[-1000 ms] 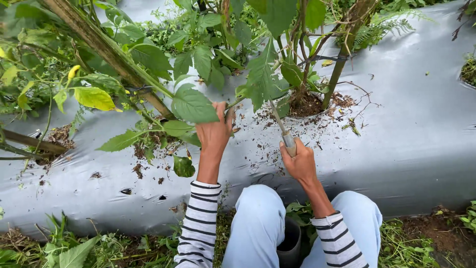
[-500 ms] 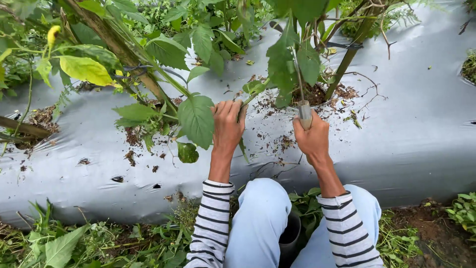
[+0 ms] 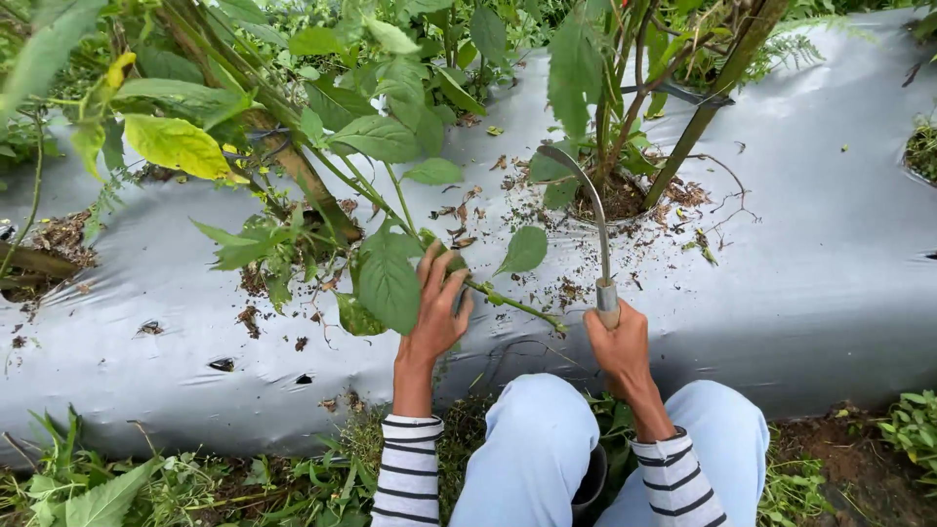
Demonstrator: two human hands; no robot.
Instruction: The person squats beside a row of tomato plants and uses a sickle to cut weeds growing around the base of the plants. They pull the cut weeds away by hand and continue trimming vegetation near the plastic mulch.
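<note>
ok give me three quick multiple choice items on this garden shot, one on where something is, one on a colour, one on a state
1. Where is the sickle?
A. in the right hand
B. lying on the sheet
C. in the left hand

2. What colour is the plastic sheet covering the bed?
A. red
B. silver-grey
C. yellow

3. What is the left hand doing?
A. hanging free
B. gripping a leafy stem
C. resting on a knee

Answers: 1 A, the right hand is closed on its handle; 2 B, the sheet looks shiny grey; 3 B, its fingers wrap the leafy stem.

Sickle (image 3: pixel 591 210) lower; stem (image 3: pixel 508 303) apparently severed.
</note>
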